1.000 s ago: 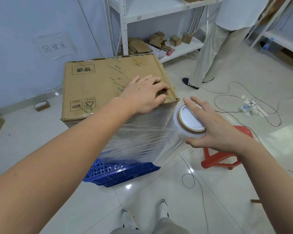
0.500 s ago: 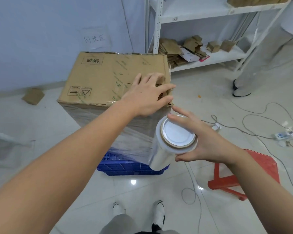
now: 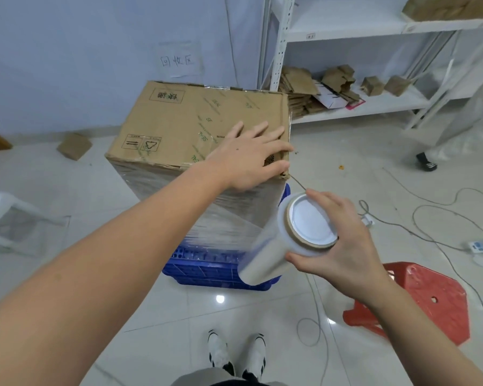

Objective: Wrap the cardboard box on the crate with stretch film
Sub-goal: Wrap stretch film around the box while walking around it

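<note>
The cardboard box (image 3: 195,126) is sitting on a blue crate (image 3: 215,267) on the pale tiled floor (image 3: 156,316), with open tiles lying around the near and left sides. Its far right corner is standing close to a white shelf unit (image 3: 279,65), and the wall (image 3: 95,51) is running behind it.

The box's top is showing bare brown card with printed marks, while clear stretch film (image 3: 215,215) is clinging to its near side down to the crate. The left hand (image 3: 248,160) is lying flat on the top near the right front corner, fingers spread and straight, gripping nothing. The right hand (image 3: 338,246) is curling round the upper end of the film roll (image 3: 287,240), thumb below and fingers over the rim, holding it tilted just beside the box's near right edge, a sheet stretching from roll to box.

A red stool (image 3: 430,299) is standing right of the roll, loose cables (image 3: 418,218) are trailing across the tiles beside it, and a small cardboard piece (image 3: 74,146) is lying left of the box. The person's shoes (image 3: 234,355) are standing just short of the crate.
</note>
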`<action>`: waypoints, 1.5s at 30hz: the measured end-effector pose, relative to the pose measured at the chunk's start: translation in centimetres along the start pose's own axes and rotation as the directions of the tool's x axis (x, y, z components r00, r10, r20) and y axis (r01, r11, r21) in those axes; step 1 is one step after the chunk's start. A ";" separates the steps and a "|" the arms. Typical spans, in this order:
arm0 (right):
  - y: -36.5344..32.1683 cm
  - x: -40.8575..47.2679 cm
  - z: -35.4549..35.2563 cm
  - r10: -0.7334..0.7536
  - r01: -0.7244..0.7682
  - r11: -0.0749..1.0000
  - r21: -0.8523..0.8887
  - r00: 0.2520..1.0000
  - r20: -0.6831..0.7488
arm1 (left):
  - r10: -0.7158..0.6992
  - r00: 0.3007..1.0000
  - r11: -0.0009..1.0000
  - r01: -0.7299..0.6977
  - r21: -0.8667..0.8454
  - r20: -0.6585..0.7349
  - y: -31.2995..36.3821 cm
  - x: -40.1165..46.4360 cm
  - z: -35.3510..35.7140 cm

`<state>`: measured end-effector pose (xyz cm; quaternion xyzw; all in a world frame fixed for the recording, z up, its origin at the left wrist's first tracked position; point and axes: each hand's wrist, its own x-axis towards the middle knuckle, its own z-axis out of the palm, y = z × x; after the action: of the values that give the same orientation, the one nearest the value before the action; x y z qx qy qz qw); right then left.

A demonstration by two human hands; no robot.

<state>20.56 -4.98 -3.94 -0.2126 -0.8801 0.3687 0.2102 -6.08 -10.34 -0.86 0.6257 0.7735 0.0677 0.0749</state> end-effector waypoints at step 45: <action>6.3 5.7 -2.7 -0.234 0.176 0.938 0.299 0.957 0.170 | -0.329 0.943 0.941 0.322 -0.104 -0.055 2.7 3.4 -0.1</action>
<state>18.69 3.56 -5.71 -0.0486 -0.8532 0.4853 0.1847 -4.19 -6.44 -0.32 0.4822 0.8644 0.1128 0.0863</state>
